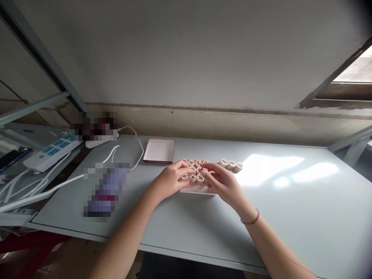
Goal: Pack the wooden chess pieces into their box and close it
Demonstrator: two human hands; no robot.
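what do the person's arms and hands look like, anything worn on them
Both forearms are bare, with no sleeves in view and no gloves. The right hand has a thin dark red cord bracelet round its wrist. The left hand and its wrist carry nothing: no watch and no band. No rings can be made out on either hand.

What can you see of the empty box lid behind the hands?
The box lid is a shallow rectangular tray, pale pink-white inside with a dark red rim, apparently cardboard. It lies flat, open side up and empty, on the grey table behind the left hand. Neither hand touches it; a white cable passes its left edge.
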